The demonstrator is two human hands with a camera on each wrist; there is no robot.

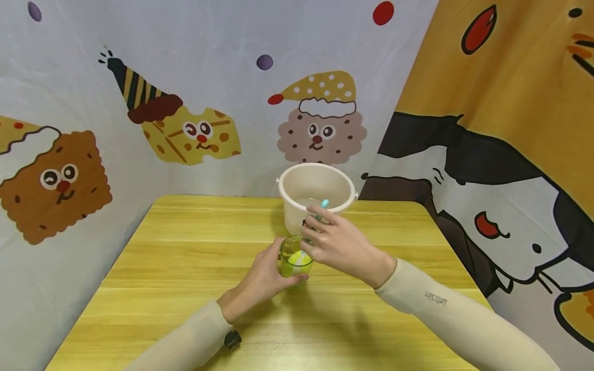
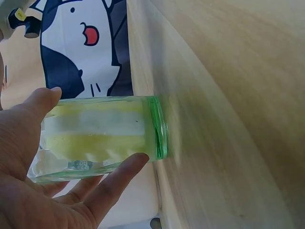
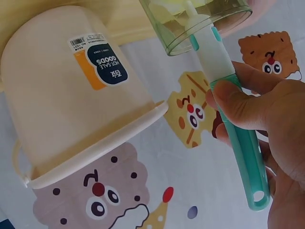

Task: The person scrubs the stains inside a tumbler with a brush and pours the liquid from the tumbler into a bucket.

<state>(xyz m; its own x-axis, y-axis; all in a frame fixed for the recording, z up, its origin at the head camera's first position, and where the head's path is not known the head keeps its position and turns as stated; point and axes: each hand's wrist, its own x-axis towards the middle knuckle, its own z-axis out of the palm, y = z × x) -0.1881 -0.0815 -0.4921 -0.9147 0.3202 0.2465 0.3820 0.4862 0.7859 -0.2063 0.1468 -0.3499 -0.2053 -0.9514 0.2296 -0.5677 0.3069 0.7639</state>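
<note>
My left hand (image 1: 264, 273) grips a green-tinted glass (image 2: 102, 138) from the left, thumb on one side and fingers on the other. Its base is on or close to the wooden table; I cannot tell which. My right hand (image 1: 341, 245) holds the teal and white handle (image 3: 233, 124) of a sponge cup brush over the glass's mouth. The brush's yellow and white sponge head (image 2: 95, 126) is down inside the glass, seen through its wall. In the head view, the right fingers hide most of the handle, with the light-blue tip above them.
A cream bucket (image 3: 71, 95) with a label and a handle stands just behind the glass, near the table's back edge. The wooden table (image 1: 185, 247) runs around both hands. Cartoon-printed cloth (image 1: 209, 51) hangs behind and at the sides.
</note>
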